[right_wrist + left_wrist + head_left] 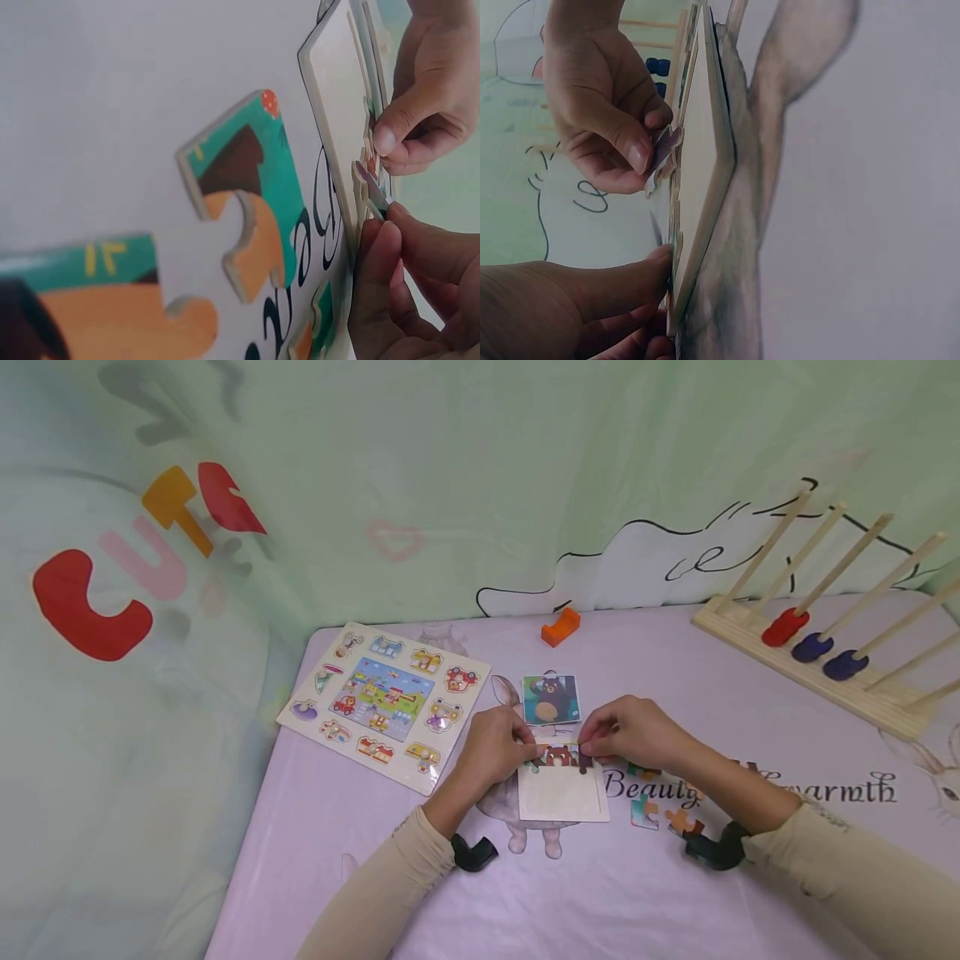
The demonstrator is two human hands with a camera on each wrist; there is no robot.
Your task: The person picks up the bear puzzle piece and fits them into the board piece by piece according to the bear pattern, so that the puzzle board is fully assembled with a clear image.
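R hand [636, 735] is pinching the dark puzzle piece [585, 762], which is lying tilted over the far R corner of the tray [562, 795], just right of the bear-face piece [558, 756], while L hand [495, 743], farther from this pc., is gripping the tray approx. at its far L corner.

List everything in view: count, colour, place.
Puzzle tray: 1, pale, centre
Tray pieces: several, multicoloured, far side
Loose pieces: several, teal, orange, right of tray
Bear card: 1, teal, beyond tray
Picture board: 1, cream, left
Block: 1, orange, beyond card
Rack: 1, pale wood, right
Beads: 3 clusters, red, blue, on rack
Tablecloth: 1, lilac, underneath
Backdrop: 1, green, behind
Letters: 4, red, pink, orange, left
Sleeves: 2, beige, on arms
Gadgets: 2, black, by sleeves
Left hand: 1, gripping tray
Right hand: 1, pinching dark piece
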